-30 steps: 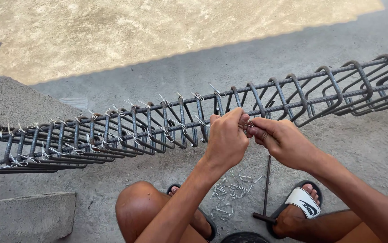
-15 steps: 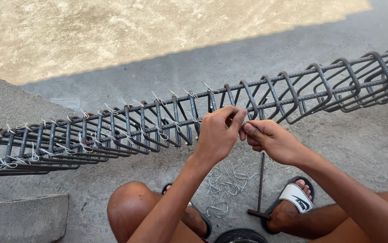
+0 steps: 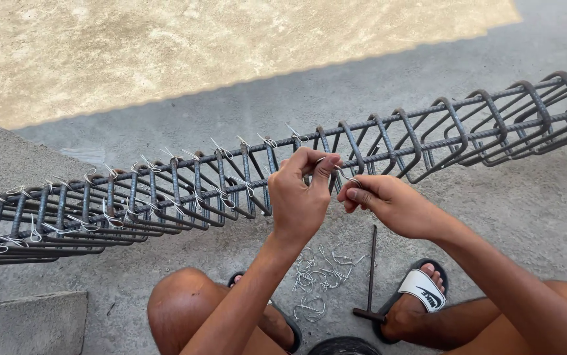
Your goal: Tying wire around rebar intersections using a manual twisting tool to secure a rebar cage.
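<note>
A long steel rebar cage (image 3: 428, 141) of bars and rectangular stirrups runs across the view, raised above the concrete floor. Thin wire ties (image 3: 165, 154) stick up at the joints on its left half. My left hand (image 3: 300, 194) pinches a stirrup and a short piece of tie wire (image 3: 344, 176) at the cage's near top bar. Touching it from the right, my right hand (image 3: 389, 204) grips the other end of the same wire.
A pile of loose wire ties (image 3: 316, 279) lies on the floor between my feet. A T-handled tying hook (image 3: 369, 276) rests beside my sandalled foot (image 3: 418, 292). Concrete blocks (image 3: 27, 322) sit at the lower left. Sandy ground (image 3: 198, 46) lies beyond.
Both hands stay at the same joint of the cage. The fingers have shifted slightly on the wire, and the view has drifted a little.
</note>
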